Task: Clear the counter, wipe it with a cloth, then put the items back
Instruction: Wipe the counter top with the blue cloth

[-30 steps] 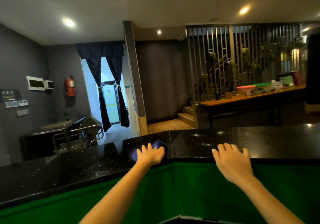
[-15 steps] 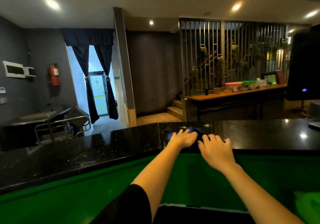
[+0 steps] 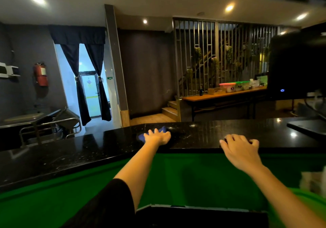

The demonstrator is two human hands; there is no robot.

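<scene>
On the black stone bench (image 3: pixel 74 155), your left hand (image 3: pixel 157 137) is pressing flat, fingers spread, on the blue cloth (image 3: pixel 142 136), which is lying near the front edge of the bench and showing on both sides of the palm. Your right hand (image 3: pixel 240 150) is resting released at the bench edge, well apart from the cloth, fingers loosely curled and gripping nothing. You are judged to be in the wiping step: the stretch of bench around the cloth is carrying no items. Watch three hazards. First, the cloth is being pinned by palm pressure only, not by a closed grip; a fast stroke could be leaving it bunched or sliding out from under the fingers, so part of the surface goes unwiped. Second, the cloth is sitting close to the front edge, so a stroke pulled toward you could be dragging it off onto the green surface (image 3: pixel 176 178) below. Third, a dark monitor (image 3: pixel 296 65) and a dark flat item (image 3: pixel 307 126) are standing at the right end of the bench; a long sweep to the right could be striking them or their cable. Pale smears are showing beyond the cloth, so that stretch is likely needing further passes.
</scene>
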